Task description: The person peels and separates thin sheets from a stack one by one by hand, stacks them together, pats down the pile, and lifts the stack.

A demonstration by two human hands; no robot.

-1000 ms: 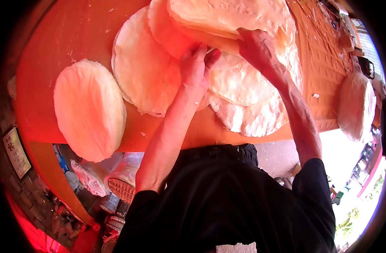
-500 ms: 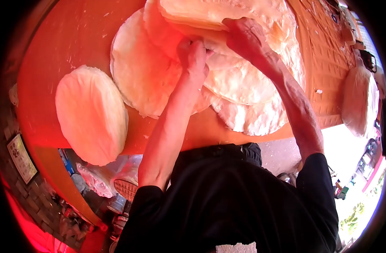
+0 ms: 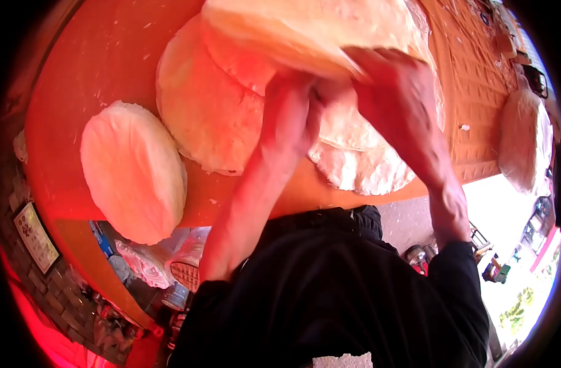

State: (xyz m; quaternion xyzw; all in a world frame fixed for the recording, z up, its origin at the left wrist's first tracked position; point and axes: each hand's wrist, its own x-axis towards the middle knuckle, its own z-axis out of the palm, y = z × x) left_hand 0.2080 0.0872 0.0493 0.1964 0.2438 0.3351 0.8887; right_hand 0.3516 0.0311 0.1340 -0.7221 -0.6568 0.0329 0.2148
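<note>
A pale, round, soft-looking sheet (image 3: 280, 37) is lifted at its near edge over a pile of similar sheets. My right hand (image 3: 396, 86) is closed on that raised edge, its fingers partly hidden and blurred. Close beside it, my left hand (image 3: 293, 107) is curled just under the edge; motion blur and the sheet hide what its fingers hold, if anything. Under and left of my hands lie overlapping round sheets (image 3: 201, 110). Another pale sheet (image 3: 378, 168) with a ragged edge shows below my right wrist.
A separate pale oval piece (image 3: 133, 172) lies at the left of the orange table (image 3: 96, 67), overhanging its front edge. A wrapped pale bundle (image 3: 522, 141) is at the far right. Bags (image 3: 145, 264) sit beneath the table, and a framed sign (image 3: 36, 238) is at the lower left.
Both hands have come nearer to me and larger in view, bringing the raised sheet edge along. My right hand has moved right and down.
</note>
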